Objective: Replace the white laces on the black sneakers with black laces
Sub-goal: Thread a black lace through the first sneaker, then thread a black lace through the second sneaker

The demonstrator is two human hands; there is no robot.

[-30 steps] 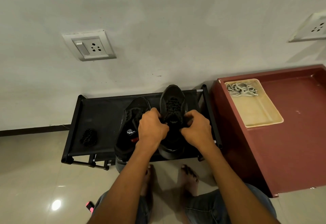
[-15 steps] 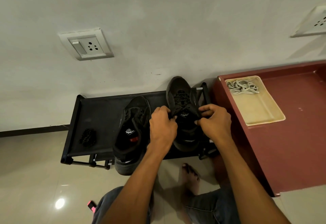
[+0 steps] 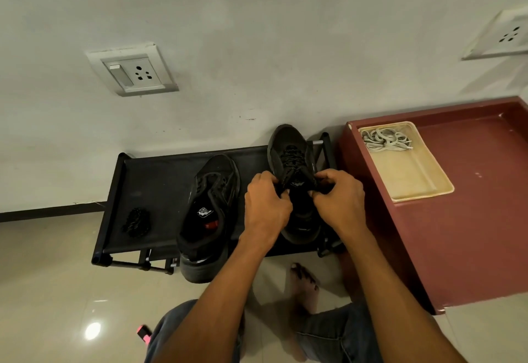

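While both hands work at the laced sneaker [image 3: 294, 162] on the black rack [image 3: 160, 179], left hand [image 3: 265, 205] and right hand [image 3: 338, 199] each pinch black lace [image 3: 290, 159]; white laces [image 3: 384, 139] lie in tray [image 3: 423, 188] right of rack.

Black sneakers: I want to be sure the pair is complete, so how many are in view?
2. One black fabric sneaker lies unlaced on the black shoe rack; the other black sneaker, laced in black, sits to its right, gripped by the left hand and right hand.
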